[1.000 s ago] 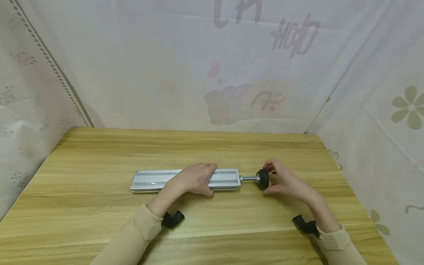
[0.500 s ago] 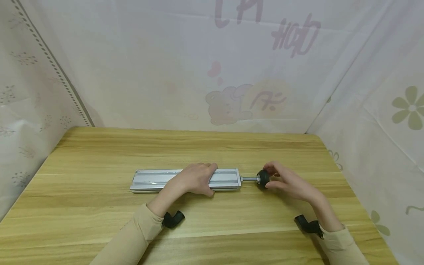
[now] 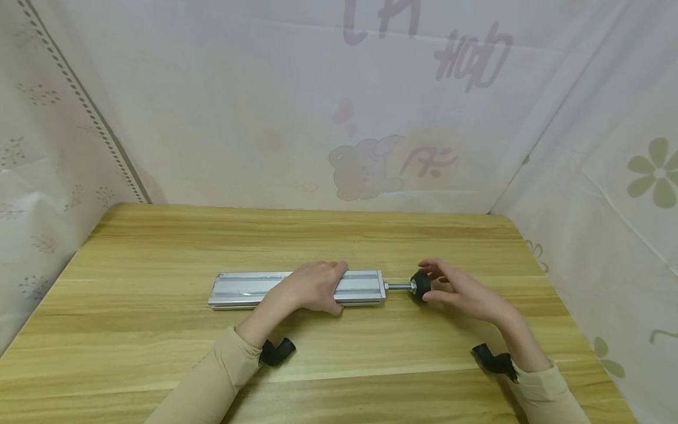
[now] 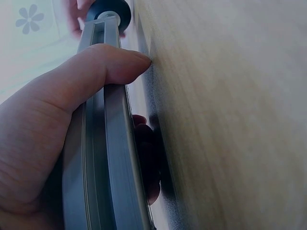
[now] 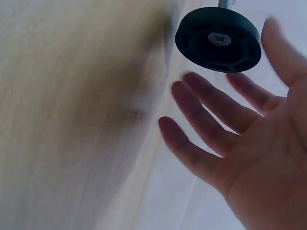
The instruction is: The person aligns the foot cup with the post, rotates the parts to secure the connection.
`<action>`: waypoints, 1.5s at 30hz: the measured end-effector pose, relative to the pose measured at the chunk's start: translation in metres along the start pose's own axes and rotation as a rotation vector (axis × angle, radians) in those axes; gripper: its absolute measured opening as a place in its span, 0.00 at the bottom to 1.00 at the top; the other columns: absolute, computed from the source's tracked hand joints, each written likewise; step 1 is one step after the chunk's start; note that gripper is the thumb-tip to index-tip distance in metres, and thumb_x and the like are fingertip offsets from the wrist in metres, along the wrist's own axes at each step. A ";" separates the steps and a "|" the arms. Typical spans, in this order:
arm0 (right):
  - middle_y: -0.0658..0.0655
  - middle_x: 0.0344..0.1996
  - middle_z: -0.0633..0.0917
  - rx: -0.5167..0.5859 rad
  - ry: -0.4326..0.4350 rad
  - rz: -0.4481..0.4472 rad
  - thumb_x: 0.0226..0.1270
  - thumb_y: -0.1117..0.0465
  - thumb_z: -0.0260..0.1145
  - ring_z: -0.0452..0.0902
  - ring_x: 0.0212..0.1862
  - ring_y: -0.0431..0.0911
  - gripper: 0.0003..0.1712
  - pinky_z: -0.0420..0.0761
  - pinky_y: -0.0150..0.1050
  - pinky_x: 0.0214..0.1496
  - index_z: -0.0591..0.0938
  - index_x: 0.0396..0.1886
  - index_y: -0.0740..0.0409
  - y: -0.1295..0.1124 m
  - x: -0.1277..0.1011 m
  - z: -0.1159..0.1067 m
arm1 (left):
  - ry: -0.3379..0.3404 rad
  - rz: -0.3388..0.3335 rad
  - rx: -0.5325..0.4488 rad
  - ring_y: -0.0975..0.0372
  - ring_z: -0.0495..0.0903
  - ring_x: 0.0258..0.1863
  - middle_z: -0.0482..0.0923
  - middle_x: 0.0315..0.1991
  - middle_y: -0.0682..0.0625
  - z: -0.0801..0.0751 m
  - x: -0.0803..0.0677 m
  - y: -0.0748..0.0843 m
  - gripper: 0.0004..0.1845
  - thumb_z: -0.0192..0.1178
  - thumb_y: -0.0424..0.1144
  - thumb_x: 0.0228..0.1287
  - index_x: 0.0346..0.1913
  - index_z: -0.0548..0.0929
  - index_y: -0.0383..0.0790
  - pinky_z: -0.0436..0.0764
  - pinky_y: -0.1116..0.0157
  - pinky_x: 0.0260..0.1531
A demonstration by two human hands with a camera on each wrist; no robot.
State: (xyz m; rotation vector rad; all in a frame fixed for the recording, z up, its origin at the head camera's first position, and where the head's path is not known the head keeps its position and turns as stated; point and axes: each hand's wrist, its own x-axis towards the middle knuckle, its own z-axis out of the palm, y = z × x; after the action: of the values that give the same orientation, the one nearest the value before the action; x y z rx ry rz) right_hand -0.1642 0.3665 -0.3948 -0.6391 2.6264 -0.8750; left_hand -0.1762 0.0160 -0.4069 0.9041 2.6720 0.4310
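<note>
A silver aluminium extrusion [image 3: 365, 287] lies lengthwise on the table. My left hand [image 3: 312, 287] grips it near its right part, thumb over the near side; in the left wrist view the thumb [image 4: 127, 66] crosses the grooved face and fingertips [image 4: 152, 191] show past the far edge. A threaded rod [image 3: 398, 286] sticks out of the right end and carries a round black levelling foot [image 3: 421, 286]. Around the foot my right hand [image 3: 463, 294] is spread. In the right wrist view its fingers [image 5: 196, 108] are stretched out and stand apart from the foot's underside [image 5: 219, 39].
The wood-grain table [image 3: 339, 365] reaches to a printed cloth [image 3: 265, 118] hanging behind and at both sides. A black curved piece sits at each wrist, the left piece [image 3: 278, 351] and the right piece [image 3: 492, 359], both above the table.
My right hand's fingers closed in on the levelling foot half a second ago and are now loosened slightly from it. My left hand and the extrusion have stayed in place.
</note>
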 end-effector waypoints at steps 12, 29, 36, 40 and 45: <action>0.58 0.53 0.80 -0.120 0.107 -0.080 0.45 0.60 0.86 0.80 0.57 0.58 0.43 0.79 0.58 0.61 0.71 0.59 0.58 -0.004 0.006 0.009 | -0.003 -0.002 0.011 0.62 0.77 0.36 0.81 0.40 0.54 0.000 0.000 0.001 0.31 0.76 0.50 0.48 0.53 0.74 0.44 0.80 0.59 0.44; 0.54 0.57 0.84 0.000 -0.027 -0.044 0.75 0.50 0.64 0.82 0.56 0.47 0.31 0.82 0.41 0.56 0.72 0.71 0.58 0.002 0.001 0.002 | 0.003 0.001 -0.004 0.60 0.78 0.37 0.81 0.40 0.52 0.002 0.001 -0.001 0.32 0.77 0.50 0.47 0.53 0.74 0.43 0.81 0.58 0.46; 0.61 0.65 0.81 -0.035 -0.071 -0.003 0.80 0.48 0.57 0.81 0.57 0.47 0.35 0.81 0.37 0.55 0.66 0.77 0.60 0.001 0.001 0.000 | 0.001 0.001 -0.007 0.60 0.78 0.37 0.81 0.40 0.52 0.002 0.001 -0.001 0.32 0.76 0.50 0.47 0.53 0.74 0.43 0.81 0.58 0.45; 0.60 0.69 0.77 -0.026 -0.050 -0.004 0.79 0.47 0.58 0.81 0.61 0.51 0.36 0.81 0.46 0.60 0.64 0.79 0.57 0.000 -0.001 0.001 | 0.003 0.000 -0.006 0.60 0.78 0.38 0.82 0.41 0.52 0.002 0.001 -0.001 0.32 0.76 0.50 0.47 0.53 0.74 0.43 0.81 0.57 0.46; 0.58 0.66 0.78 -0.006 0.024 -0.036 0.63 0.50 0.76 0.77 0.65 0.56 0.44 0.76 0.59 0.66 0.67 0.73 0.57 -0.001 0.000 0.003 | -0.004 -0.006 0.003 0.61 0.78 0.38 0.81 0.40 0.53 0.001 0.001 -0.001 0.32 0.76 0.50 0.47 0.52 0.73 0.44 0.81 0.58 0.45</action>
State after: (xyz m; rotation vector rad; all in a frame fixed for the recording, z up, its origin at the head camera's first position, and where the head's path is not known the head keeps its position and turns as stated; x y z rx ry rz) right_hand -0.1630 0.3640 -0.3964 -0.6829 2.6473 -0.8914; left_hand -0.1770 0.0162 -0.4086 0.8970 2.6719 0.4241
